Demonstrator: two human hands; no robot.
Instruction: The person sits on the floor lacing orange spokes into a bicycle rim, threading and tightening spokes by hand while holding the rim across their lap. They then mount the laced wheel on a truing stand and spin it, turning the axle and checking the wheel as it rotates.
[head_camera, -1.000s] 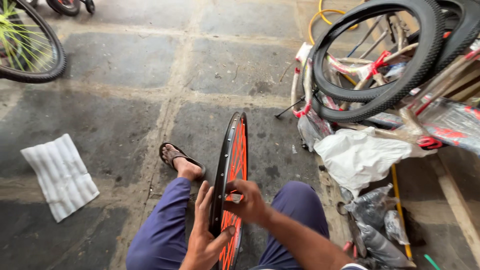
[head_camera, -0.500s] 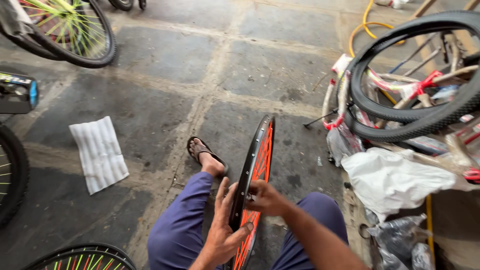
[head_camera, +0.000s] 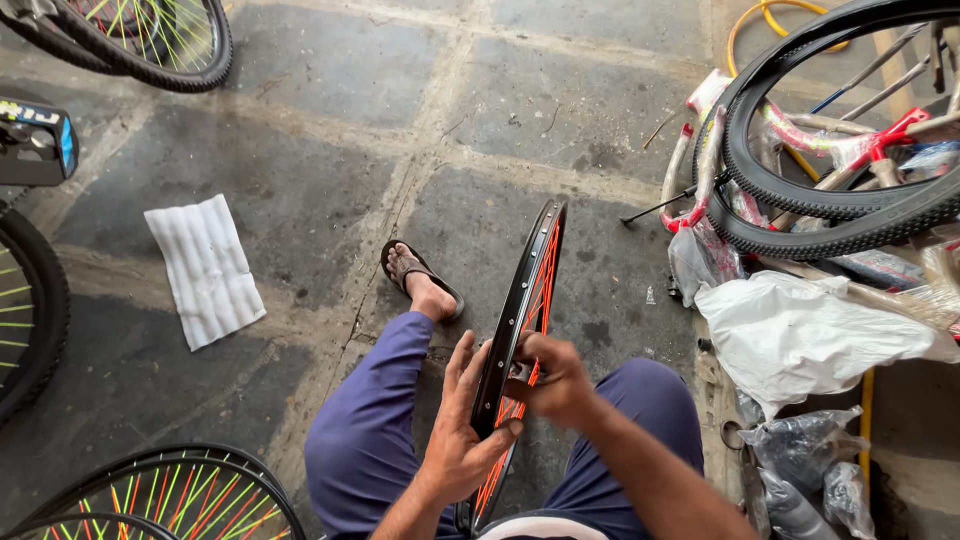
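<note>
Hands are working at the hub of a bare bicycle rim (head_camera: 520, 330) standing upright between the knees. Left hand (head_camera: 462, 430) is bracing the rim's black metal wall, fingers spread and pressing flat. Right hand (head_camera: 560, 380) is pinching closed on a small part at the hub, likely tightening it; fine finger rotation is needed next. Orange spokes (head_camera: 545, 285) are fanning outward beyond the grip. Farther left, a ribbed white cloth (head_camera: 205, 268) is lying on stone floor (head_camera: 330, 80); farther right, knobby tyres (head_camera: 830, 130).
</note>
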